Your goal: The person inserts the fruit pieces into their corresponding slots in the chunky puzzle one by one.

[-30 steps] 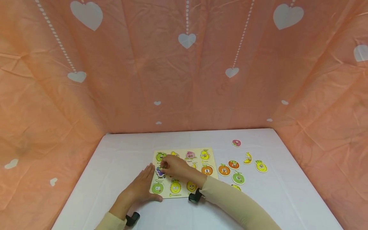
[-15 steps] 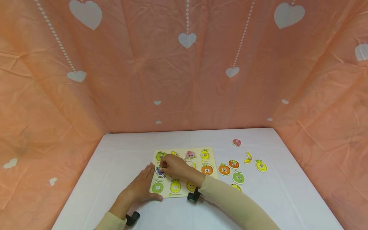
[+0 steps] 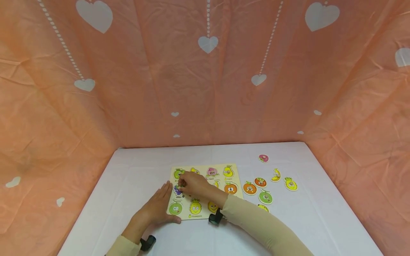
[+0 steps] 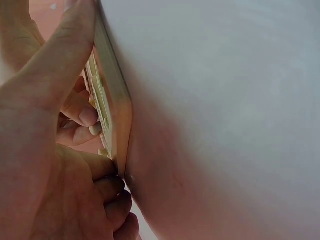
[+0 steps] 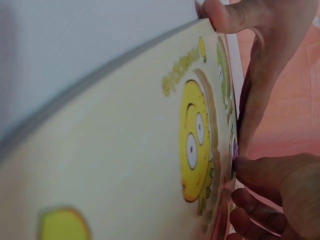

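A pale wooden fruit puzzle board (image 3: 204, 168) lies on the white table. My left hand (image 3: 155, 207) rests along its left edge, fingers extended, thumb at the near left corner. Reaching across the board, my right hand (image 3: 196, 185) pinches the small knob (image 4: 95, 129) of the purple grape piece (image 3: 177, 191) in the left column's middle spot. The grape piece sits at its place on the board, partly hidden by the fingers. Around it show the green apple (image 3: 178, 173), the green melon (image 3: 175, 208) and the smiling pineapple (image 5: 192, 145).
Loose knobbed pieces lie right of the board: an orange (image 3: 250, 188), a tomato-like red fruit (image 3: 260, 182), a melon (image 3: 265, 197), a banana (image 3: 276, 176), a pineapple (image 3: 290, 184), a pink fruit (image 3: 263, 158) and a partly covered yellow piece (image 3: 263, 208). Orange cloth (image 3: 208, 106) walls surround the table.
The grape piece has shifted slightly under my right fingers and now lies more squarely at its spot. My left hand stays where it was.
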A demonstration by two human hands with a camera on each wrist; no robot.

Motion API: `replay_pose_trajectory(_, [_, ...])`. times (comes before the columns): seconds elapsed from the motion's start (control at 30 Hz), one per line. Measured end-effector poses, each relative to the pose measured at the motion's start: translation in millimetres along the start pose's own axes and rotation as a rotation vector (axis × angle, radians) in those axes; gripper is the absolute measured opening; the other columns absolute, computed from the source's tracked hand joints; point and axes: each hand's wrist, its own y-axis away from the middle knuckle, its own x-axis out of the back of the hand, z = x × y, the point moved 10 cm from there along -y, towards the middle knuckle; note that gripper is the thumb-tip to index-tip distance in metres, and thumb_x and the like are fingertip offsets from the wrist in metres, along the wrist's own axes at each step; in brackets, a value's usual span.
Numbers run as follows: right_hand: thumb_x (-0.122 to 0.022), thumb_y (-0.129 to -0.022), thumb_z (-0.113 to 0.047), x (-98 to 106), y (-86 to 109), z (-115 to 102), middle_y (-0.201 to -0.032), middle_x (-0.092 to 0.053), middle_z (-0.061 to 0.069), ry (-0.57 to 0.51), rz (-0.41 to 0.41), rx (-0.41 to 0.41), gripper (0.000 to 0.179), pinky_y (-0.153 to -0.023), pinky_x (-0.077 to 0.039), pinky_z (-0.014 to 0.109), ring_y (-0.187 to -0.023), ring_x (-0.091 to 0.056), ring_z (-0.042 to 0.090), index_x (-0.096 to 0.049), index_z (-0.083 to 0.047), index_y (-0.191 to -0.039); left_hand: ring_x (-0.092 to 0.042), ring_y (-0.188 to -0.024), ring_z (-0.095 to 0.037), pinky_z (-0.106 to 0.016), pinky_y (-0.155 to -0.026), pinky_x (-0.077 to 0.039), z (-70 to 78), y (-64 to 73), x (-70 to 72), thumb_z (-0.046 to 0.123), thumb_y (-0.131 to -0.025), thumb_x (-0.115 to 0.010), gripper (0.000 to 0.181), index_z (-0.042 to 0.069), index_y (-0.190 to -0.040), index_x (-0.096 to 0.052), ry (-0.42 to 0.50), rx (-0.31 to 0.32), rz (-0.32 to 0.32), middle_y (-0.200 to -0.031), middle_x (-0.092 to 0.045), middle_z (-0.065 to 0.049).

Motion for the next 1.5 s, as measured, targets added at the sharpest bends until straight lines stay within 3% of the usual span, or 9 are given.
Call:
replay_pose_trajectory(0.23, [-0.079,-0.100,-0.029,-3,1.2,2,-0.092,-0.060,-0.013,-0.016,-0.008,0.003,0.010,-0.072,-0.049,0.019,-0.081,-0.054,0.002,-0.073,-0.022,-0.098,-0.019,-0.162,-0.047,-0.058,-0.133,-0.021,-0.7,0.0,-2.2,0.060,-0.071,-0.095,0.141,-0.016,-0.163,-0.020,-0.006,0.014,-0.009,-0.173,-0.017,-0.034])
replay_pose_trajectory(0.57, [-0.077,-0.101,-0.024,2,8.5,12,-0.093,-0.059,-0.010,-0.135,-0.002,0.024,0.007,-0.076,-0.050,0.018,-0.085,-0.054,0.005,-0.071,-0.020,-0.099,-0.019,-0.162,-0.046,-0.057,-0.133,-0.021,-1.2,0.1,-1.8,0.059,-0.070,-0.096,0.141,-0.015,-0.164,-0.020,-0.005,0.033,-0.004,-0.174,-0.018,-0.032])
replay_pose_trajectory(0.77, [-0.075,-0.101,-0.014,19,13.7,13,-0.089,-0.058,-0.007,-0.149,0.040,0.073,0.004,-0.073,-0.049,0.019,-0.080,-0.053,0.006,-0.073,-0.014,-0.097,-0.019,-0.162,-0.047,-0.058,-0.133,-0.020,0.7,1.4,-1.1,0.057,-0.070,-0.097,0.141,-0.016,-0.163,-0.020,0.006,0.022,0.002,-0.173,-0.017,-0.034])
replay_pose_trajectory(0.97, [-0.077,-0.100,-0.014,35,21.5,24,-0.089,-0.059,-0.005,-0.189,0.061,0.042,0.005,-0.073,-0.050,0.021,-0.082,-0.054,0.008,-0.073,-0.012,-0.097,-0.020,-0.162,-0.048,-0.058,-0.133,-0.021,1.2,0.8,0.2,0.055,-0.069,-0.097,0.141,-0.017,-0.163,-0.020,0.006,0.016,0.012,-0.173,-0.018,-0.034])
replay_pose_trajectory(1.5, [-0.080,-0.099,-0.014,74,46.5,65,-0.089,-0.060,-0.003,-0.122,0.140,0.015,0.007,-0.071,-0.051,0.025,-0.081,-0.055,0.011,-0.074,-0.010,-0.101,-0.019,-0.162,-0.047,-0.058,-0.133,-0.021,0.6,-0.1,-0.2,0.054,-0.068,-0.098,0.141,-0.016,-0.163,-0.020,0.001,0.030,0.012,-0.174,-0.018,-0.033])
